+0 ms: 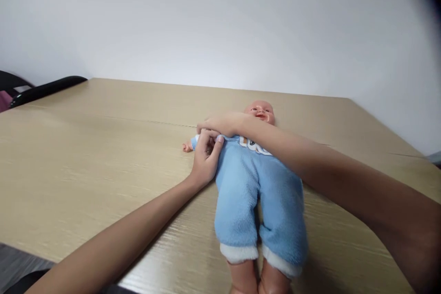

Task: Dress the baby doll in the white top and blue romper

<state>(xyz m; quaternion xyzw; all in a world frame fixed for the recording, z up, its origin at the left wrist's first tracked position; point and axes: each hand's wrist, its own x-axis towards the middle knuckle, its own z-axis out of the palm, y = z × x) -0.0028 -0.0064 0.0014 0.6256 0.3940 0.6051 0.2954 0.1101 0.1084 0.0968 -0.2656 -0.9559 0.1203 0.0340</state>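
A baby doll (261,111) lies on its back on a light wooden table (103,156), head away from me, feet toward me. It wears a fluffy light blue romper (248,183) with white cuffs. My left hand (206,158) pinches the blue sleeve at the doll's arm, fingers closed on the fabric. My right hand (220,124) reaches across the doll's chest and grips the same shoulder area, fingers curled on the cloth. The doll's small hand (187,147) sticks out to the left of my hands.
A plain white wall stands behind the table. A dark chair back (44,88) shows at the far left edge. The table's right edge runs diagonally toward me at the right.
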